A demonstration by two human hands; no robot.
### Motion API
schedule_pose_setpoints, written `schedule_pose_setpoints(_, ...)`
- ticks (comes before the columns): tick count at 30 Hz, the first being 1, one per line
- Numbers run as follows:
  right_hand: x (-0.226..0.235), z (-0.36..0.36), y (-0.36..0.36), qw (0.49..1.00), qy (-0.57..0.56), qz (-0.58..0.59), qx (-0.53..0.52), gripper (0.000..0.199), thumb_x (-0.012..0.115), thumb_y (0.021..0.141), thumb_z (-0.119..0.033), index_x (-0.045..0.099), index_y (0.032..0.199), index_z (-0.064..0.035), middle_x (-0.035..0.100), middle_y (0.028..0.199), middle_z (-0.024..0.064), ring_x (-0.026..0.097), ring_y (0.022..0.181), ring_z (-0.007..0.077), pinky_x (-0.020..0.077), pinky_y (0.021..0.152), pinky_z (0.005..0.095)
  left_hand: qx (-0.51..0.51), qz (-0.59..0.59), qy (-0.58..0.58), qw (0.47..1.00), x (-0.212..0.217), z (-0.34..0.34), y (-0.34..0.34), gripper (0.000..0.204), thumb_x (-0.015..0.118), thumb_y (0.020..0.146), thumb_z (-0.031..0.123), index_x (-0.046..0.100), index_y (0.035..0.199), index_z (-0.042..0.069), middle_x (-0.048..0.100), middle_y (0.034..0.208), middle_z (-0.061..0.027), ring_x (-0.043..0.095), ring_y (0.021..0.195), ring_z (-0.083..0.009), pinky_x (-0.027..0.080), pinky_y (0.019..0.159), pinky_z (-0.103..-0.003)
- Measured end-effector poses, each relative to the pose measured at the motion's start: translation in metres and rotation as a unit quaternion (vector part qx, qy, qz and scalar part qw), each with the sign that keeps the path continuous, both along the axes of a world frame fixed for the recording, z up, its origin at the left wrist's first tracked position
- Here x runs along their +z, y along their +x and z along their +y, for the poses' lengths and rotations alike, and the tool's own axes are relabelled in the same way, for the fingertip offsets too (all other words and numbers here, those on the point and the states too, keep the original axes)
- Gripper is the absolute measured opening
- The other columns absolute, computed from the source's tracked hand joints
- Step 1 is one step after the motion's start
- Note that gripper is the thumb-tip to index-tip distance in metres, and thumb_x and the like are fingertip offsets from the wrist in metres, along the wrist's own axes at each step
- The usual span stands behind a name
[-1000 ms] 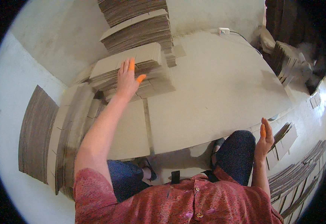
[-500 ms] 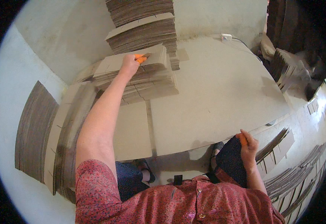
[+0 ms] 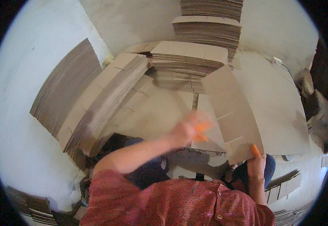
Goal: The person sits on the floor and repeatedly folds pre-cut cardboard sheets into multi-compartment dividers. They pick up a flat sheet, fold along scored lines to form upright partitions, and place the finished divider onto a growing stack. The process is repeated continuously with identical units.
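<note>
My right hand (image 3: 257,165), with an orange cover on its thumb or finger, grips the near end of a long slotted cardboard strip (image 3: 235,105). The strip slants up and away, its far end beside the back stack of slotted cardboard strips (image 3: 190,51). Smeared by motion, my left hand (image 3: 186,132) is over the work surface, just left of the held strip. Orange covers show on its fingers, but whether it holds anything is unclear. Left of it lies a long row of slotted cardboard strips (image 3: 109,88).
A grey-brown cardboard stack (image 3: 68,88) leans along the left wall. A tall cardboard pile (image 3: 209,34) rises at the back. The pale work surface (image 3: 280,109) extends right, with a white plug and cable (image 3: 277,61) behind. More cardboard pieces (image 3: 284,186) lie at the lower right.
My left hand has come from the back stack toward me. A cardboard strip is now in my right hand, which held none before. The view has swung left.
</note>
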State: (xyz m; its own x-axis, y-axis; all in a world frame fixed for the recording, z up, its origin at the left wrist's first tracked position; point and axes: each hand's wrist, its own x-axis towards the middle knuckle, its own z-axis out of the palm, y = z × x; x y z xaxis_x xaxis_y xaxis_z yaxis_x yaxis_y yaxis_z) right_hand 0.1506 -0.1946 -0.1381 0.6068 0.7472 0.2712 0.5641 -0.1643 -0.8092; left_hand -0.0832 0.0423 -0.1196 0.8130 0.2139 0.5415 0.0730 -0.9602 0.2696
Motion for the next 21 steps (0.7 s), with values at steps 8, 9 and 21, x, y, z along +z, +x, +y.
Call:
schedule_pose_setpoints(8,-0.018,-0.014,0.004,0.948,0.120,0.293,0.005,0.019,0.056,0.088,-0.016,0.063,0.095,0.0008,0.061,0.084,0.0001,0.050,0.074,0.0090,0.0399,0.067,0.0239,0.629,0.181,-0.003,0.756,0.136,0.153,-0.203,0.052,0.066,0.077,0.026,0.048,0.116,-0.003,0.058,0.107,-0.0212,0.056,0.098,-0.0334,0.044,0.083,-0.045)
schedule_pose_setpoints(9,-0.020,-0.012,0.004,0.947,0.129,0.295,0.009,0.020,0.056,0.088,-0.017,0.063,0.097,0.0002,0.061,0.086,-0.0003,0.051,0.075,0.0087,0.0404,0.068,0.0234,0.629,0.199,0.018,0.751,0.137,0.155,-0.208,0.046,0.065,0.078,0.025,0.051,0.112,-0.003,0.059,0.103,-0.0213,0.058,0.094,-0.0340,0.045,0.080,-0.044)
schedule_pose_setpoints(21,-0.004,-0.015,0.002,0.947,0.130,0.294,-0.032,0.020,0.056,0.086,-0.013,0.063,0.096,0.0031,0.062,0.085,0.0015,0.051,0.076,0.0102,0.0405,0.068,0.0242,0.467,0.319,0.178,0.806,0.147,0.101,-0.180,0.010,0.059,0.071,0.008,0.062,0.076,0.000,0.061,0.081,-0.0189,0.061,0.073,-0.0344,0.049,0.061,-0.044)
